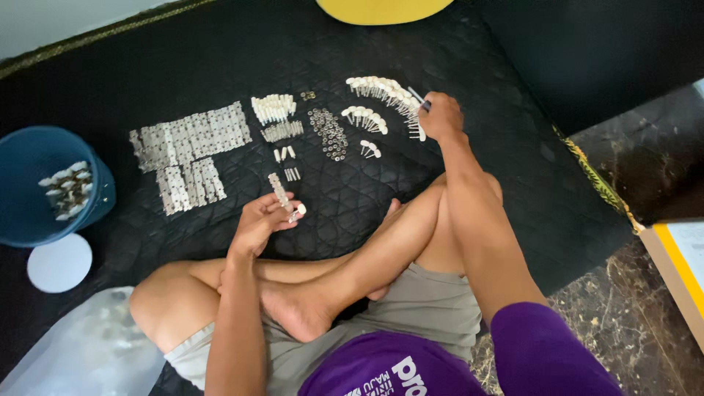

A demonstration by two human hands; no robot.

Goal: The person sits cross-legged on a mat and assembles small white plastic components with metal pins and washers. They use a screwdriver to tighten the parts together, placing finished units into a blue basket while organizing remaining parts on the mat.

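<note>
I sit cross-legged on a black quilted mat [220, 51]. My left hand [260, 220] holds a small white-headed part with a metal piece near my knee. My right hand [440, 117] reaches far forward, shut on a thin dark tool at the end of a curved row of white-capped pins [381, 92]. A shorter row of the same pins [364, 119] lies just left of that hand.
Flat silver metal plates [191, 143] lie in rows at left. White plastic pieces [273, 108], small screws [282, 132] and a pile of metal rings [328, 133] sit mid-mat. A blue bucket [29, 147] holds assembled parts; a white lid [60, 262] and plastic bag [88, 352] lie nearby.
</note>
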